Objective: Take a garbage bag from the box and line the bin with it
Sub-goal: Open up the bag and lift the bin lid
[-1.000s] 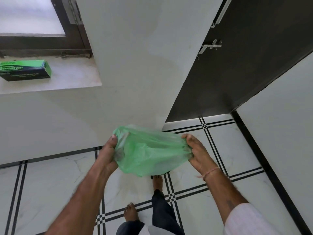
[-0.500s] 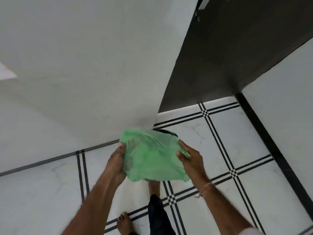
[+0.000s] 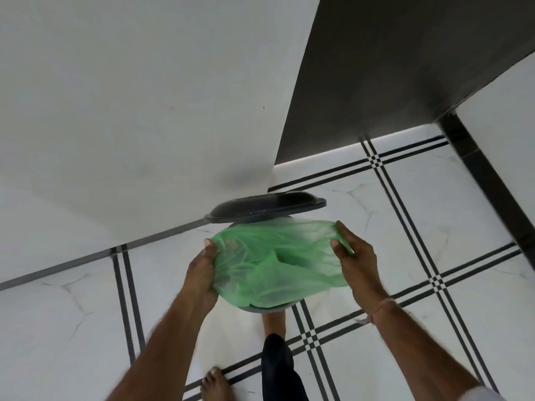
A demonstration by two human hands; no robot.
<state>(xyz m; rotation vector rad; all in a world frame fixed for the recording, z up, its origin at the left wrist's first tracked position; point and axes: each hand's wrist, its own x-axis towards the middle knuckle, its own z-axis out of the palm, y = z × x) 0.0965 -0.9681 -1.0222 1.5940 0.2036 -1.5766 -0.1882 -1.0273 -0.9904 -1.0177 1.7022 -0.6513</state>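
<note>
Head view: bag (image 3: 278,264) has dropped over the bin (image 3: 260,307), lid (image 3: 265,208) now raised behind — left hand (image 3: 202,273) and right hand (image 3: 357,263) each pinching its mouth wide; lining has begun.

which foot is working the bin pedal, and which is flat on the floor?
The foot under the dark trouser leg, toes hidden under the bin rim, lid up. The other foot stands bare on the tile, nearer the left arm.

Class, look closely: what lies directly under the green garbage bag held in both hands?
Under the green garbage bag a dark rim of the bin shows, its lid raised behind. The bag covers the bin's inside.
</note>
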